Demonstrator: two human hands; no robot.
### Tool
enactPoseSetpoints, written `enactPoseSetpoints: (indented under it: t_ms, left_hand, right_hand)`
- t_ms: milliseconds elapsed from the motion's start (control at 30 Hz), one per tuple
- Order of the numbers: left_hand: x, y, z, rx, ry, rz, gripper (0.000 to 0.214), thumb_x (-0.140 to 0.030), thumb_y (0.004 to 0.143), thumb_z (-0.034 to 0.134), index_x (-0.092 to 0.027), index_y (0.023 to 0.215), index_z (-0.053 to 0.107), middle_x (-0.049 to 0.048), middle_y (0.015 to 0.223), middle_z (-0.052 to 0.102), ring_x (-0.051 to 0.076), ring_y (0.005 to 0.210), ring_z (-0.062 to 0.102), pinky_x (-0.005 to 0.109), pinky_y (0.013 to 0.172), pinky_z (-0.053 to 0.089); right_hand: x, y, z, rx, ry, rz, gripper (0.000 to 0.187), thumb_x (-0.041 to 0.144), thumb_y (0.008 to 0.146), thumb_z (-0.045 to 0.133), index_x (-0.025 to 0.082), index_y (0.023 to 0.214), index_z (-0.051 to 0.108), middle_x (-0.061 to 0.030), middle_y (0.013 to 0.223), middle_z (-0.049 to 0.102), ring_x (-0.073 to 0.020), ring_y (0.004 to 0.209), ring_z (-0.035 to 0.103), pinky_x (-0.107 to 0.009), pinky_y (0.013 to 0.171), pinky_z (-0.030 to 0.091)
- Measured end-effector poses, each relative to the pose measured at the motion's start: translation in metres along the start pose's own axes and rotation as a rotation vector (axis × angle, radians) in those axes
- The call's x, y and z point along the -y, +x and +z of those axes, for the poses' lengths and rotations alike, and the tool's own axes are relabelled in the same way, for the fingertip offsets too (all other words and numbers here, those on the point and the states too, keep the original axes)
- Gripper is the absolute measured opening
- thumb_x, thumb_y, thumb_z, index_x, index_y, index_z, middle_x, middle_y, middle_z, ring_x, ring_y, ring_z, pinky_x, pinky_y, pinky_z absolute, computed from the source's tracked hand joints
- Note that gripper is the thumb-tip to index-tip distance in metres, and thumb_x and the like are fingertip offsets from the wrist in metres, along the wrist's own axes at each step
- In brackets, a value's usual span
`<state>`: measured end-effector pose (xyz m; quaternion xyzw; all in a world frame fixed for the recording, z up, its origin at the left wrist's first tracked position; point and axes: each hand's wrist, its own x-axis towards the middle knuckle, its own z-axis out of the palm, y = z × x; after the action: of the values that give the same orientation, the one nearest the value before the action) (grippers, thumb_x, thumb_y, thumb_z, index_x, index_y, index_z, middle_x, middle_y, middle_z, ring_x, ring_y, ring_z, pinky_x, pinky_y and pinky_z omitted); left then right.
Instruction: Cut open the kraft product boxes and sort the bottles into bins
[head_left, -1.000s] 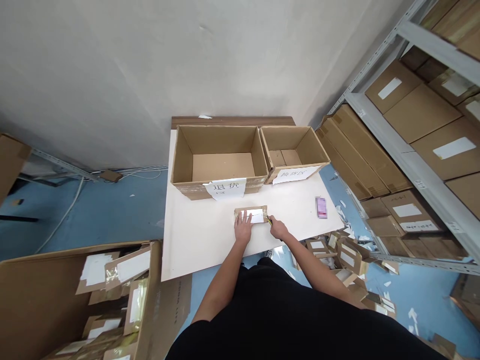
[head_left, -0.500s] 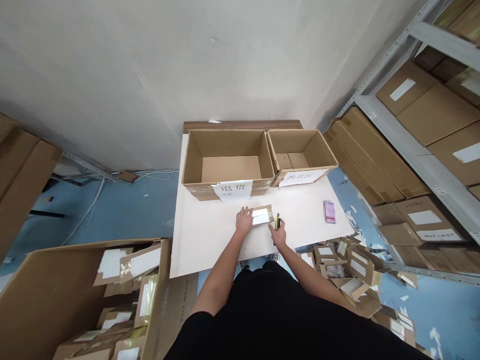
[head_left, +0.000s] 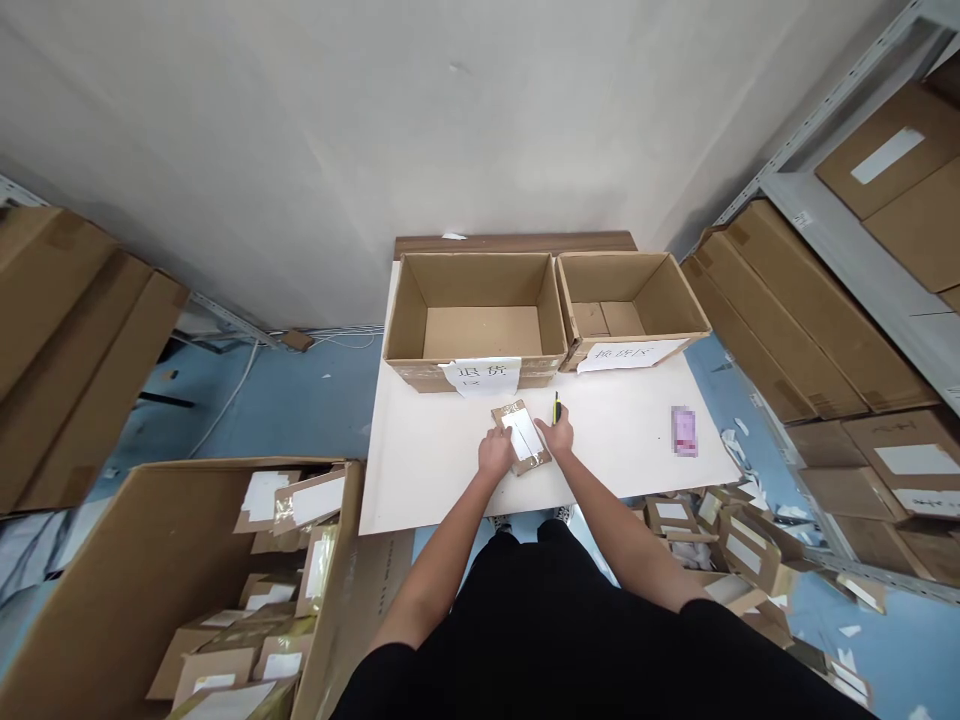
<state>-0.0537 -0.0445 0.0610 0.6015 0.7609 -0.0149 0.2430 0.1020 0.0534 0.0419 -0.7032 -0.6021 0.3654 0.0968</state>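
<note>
A small brown parcel (head_left: pixel 521 437) with a white label lies on the white table (head_left: pixel 427 470), turned lengthwise away from me. My left hand (head_left: pixel 496 452) grips its near left edge. My right hand (head_left: pixel 556 435) rests just right of the parcel, closed around a small yellow and black cutter (head_left: pixel 556 408) that points away from me.
Two open cardboard boxes with paper labels stand at the table's back: a large empty one (head_left: pixel 476 318) and a smaller one (head_left: pixel 628 305). A pink item (head_left: pixel 683 431) lies at the right. A big carton of parcels (head_left: pixel 225 590) sits lower left; opened packages litter the floor (head_left: pixel 720 530) right. Shelving on the right.
The parcel has been turned from lying crosswise to lying lengthwise. Both hands stayed on either side of it, and my view has shifted left.
</note>
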Motion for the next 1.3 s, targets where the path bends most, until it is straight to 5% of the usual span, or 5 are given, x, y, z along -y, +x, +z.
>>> enactPoseSetpoints:
  t_ms: [133,267,600,900,1300]
  left_hand:
    - [0.018,0.024,-0.005,0.051,0.037,0.283,0.069,-0.014,0.093,0.058,-0.033,0.159,0.045,0.0069,0.175,0.030,0.028,0.162,0.025,0.048,0.121,0.037]
    - [0.018,0.018,0.020,0.047,0.055,0.208,0.069,-0.013,0.097,0.052,-0.033,0.162,0.041,0.0094,0.176,0.026,0.030,0.162,0.025,0.052,0.116,0.041]
    - [-0.021,0.003,0.047,-0.032,0.147,0.200,0.047,-0.024,0.102,0.057,-0.012,0.147,0.059,0.0228,0.130,0.071,0.037,0.137,0.053,0.054,0.111,0.043]
    - [-0.017,0.007,0.074,-0.118,0.016,0.237,0.060,-0.038,0.105,0.047,-0.025,0.164,0.043,0.0094,0.176,0.027,0.037,0.163,0.017,0.059,0.127,0.027]
    - [-0.023,0.010,0.101,-0.231,-0.043,0.194,0.054,-0.033,0.107,0.046,-0.026,0.161,0.047,0.0081,0.175,0.029,0.036,0.164,0.017,0.060,0.130,0.023]
  right_hand:
    - [-0.042,-0.038,0.002,0.073,-0.074,-0.008,0.086,0.052,0.086,0.076,0.020,0.157,0.037,-0.0159,0.138,0.069,-0.0337,0.126,0.068,-0.040,0.104,0.052]
    - [-0.060,-0.049,0.008,0.127,-0.055,0.095,0.080,0.051,0.090,0.072,0.017,0.155,0.039,-0.0167,0.137,0.070,-0.0321,0.123,0.070,-0.038,0.100,0.054]
    - [-0.021,0.020,-0.031,-0.051,-0.067,0.174,0.073,0.050,0.094,0.067,0.019,0.154,0.041,-0.0149,0.130,0.072,-0.0292,0.119,0.071,-0.036,0.099,0.055]
    - [-0.065,-0.029,-0.052,0.144,0.090,-0.060,0.059,0.034,0.104,0.037,0.027,0.161,0.029,0.0023,0.091,0.073,-0.0134,0.052,0.065,-0.026,0.067,0.058]
    - [-0.034,-0.021,-0.063,0.294,-0.548,-0.134,0.054,0.018,0.103,0.047,0.028,0.155,0.043,-0.0119,0.122,0.076,-0.0278,0.108,0.072,-0.031,0.082,0.048]
